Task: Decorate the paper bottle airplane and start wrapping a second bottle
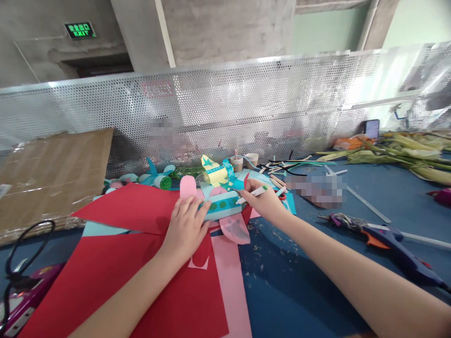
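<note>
My left hand (186,224) lies on a light blue paper plane model (223,206) with green dots and pink wings, its fingers wrapped over the model's left end and holding it down on the red paper (141,277). My right hand (265,198) is closed around a white pen-like tool (254,193), whose tip touches the model's right side. A second yellow and blue plane model (215,172) stands just behind them.
Red and pink paper sheets cover the blue table (310,263). A blue glue gun (394,246) lies at the right, green leaves (405,157) at the far right, cardboard (49,173) at the left, two paper cups (244,162) and sticks behind, and a perforated metal screen (225,112) at the back.
</note>
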The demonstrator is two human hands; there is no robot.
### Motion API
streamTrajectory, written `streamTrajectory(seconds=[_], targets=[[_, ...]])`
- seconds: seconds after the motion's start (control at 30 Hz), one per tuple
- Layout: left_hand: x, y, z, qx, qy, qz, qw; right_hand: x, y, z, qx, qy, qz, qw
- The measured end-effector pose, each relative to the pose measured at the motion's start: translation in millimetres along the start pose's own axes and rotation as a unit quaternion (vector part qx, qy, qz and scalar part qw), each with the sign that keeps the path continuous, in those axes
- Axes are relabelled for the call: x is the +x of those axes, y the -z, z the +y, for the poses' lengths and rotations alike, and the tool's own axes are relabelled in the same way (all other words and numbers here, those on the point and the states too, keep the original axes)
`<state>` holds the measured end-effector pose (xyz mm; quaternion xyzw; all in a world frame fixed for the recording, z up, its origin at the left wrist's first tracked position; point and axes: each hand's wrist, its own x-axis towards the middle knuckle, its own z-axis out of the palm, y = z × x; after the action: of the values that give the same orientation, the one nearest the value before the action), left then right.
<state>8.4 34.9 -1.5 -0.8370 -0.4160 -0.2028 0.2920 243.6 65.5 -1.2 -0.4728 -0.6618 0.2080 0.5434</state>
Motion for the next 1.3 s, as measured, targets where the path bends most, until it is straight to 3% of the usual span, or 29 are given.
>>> streamTrajectory(seconds=[1.3], targets=[[-0.2, -0.4, -0.6, 0.006, -0.003, -0.005, 1.000, 0.3, 0.9, -0.4, 0.005, -0.012, 0.010, 1.000]])
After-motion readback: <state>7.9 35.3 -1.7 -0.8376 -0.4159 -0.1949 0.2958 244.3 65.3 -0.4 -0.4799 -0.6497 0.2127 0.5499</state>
